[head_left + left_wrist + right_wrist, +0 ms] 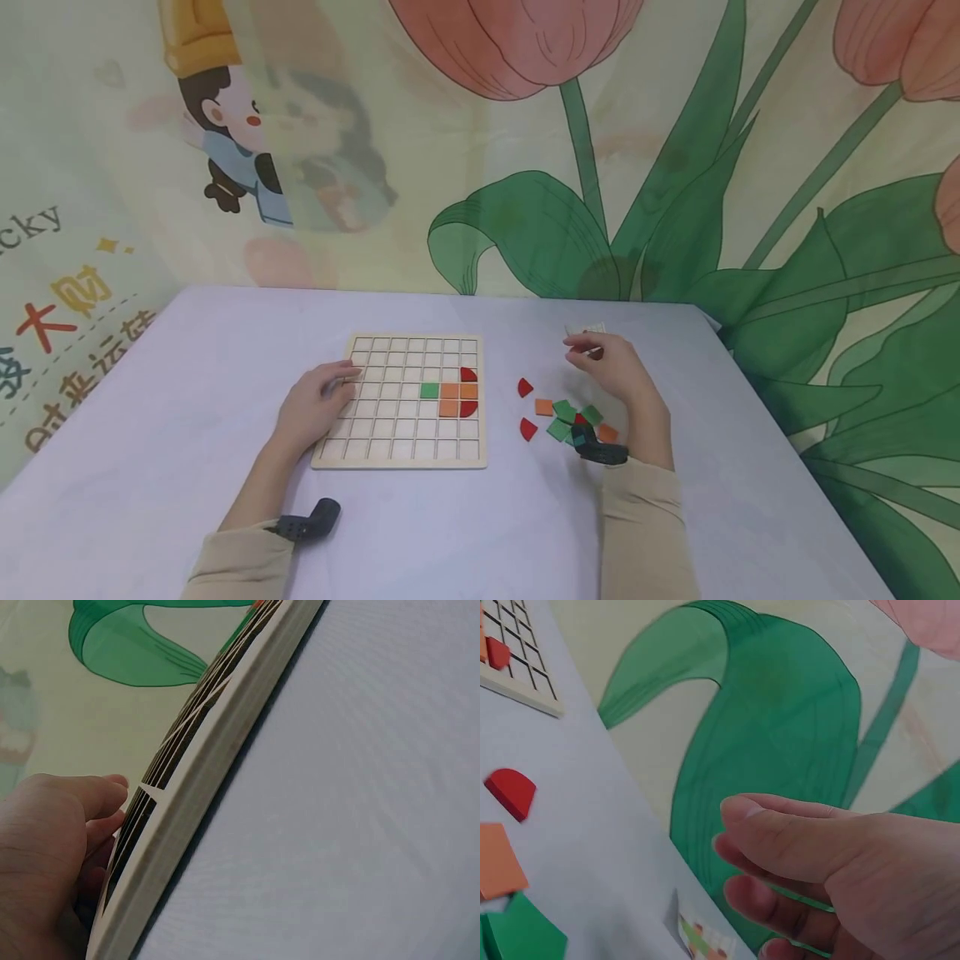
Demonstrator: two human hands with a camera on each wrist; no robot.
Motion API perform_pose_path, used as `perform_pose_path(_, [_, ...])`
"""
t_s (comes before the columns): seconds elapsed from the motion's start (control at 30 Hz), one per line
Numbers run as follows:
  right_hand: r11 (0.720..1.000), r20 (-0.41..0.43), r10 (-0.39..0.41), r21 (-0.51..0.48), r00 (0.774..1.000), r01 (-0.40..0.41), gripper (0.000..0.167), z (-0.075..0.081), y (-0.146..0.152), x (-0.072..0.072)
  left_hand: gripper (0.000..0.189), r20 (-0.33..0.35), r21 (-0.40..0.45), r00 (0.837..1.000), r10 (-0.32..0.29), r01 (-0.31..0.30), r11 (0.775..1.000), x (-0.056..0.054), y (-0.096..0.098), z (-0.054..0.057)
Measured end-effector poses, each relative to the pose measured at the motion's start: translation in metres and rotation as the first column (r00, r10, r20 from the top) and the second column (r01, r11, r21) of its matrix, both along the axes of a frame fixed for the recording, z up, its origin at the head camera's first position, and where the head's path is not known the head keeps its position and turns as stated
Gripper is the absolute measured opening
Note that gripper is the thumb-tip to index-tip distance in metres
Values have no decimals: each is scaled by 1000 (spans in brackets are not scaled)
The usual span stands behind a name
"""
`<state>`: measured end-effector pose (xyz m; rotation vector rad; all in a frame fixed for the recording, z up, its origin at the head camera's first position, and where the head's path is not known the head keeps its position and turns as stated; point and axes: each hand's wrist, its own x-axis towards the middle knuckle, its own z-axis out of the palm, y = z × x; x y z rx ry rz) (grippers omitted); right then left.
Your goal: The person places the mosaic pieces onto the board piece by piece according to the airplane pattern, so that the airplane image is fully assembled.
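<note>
A square wooden grid board [397, 452] lies on the table. Orange squares [448, 408], a green square [429, 390] and two red quarter-round pieces [468, 409] fill several of its cells at the right. My left hand [318, 404] rests at the board's left edge, fingers over the rim, as the left wrist view also shows beside the frame [202, 780]. My right hand [611, 367] hovers over the table's right part, fingers loosely bent, with nothing seen between thumb and fingertips. Beyond and below it is a small printed card [701, 934], partly hidden in the head view.
Between the board and my right forearm lie loose pieces: green squares [558, 429], orange squares [543, 407] and red quarter-rounds [525, 387]. Some overlap in a pile. A white cloth covers the table [420, 533]. Behind it hangs a backdrop with printed tulips [517, 42].
</note>
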<state>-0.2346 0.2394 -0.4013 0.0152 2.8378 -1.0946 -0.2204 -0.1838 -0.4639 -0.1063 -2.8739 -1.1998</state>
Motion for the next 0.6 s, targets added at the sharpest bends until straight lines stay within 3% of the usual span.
perform_pose_path(0.23, [998, 72, -49, -47, 996, 53, 39, -1, 8, 9, 35, -15, -7, 1000, 13, -13, 1000, 0, -2, 2])
perform_pose_path(0.4, [998, 92, -57, -5, 994, 58, 40, -1, 15, 18, 36, 1, 6, 1000, 10, -10, 1000, -1, -1, -1])
perform_pose_path(0.6, [999, 195, -4, 42, 981, -4, 38, -5, 34, 32, 36, 4, 5, 1000, 5, -5, 1000, 0, 0, -2])
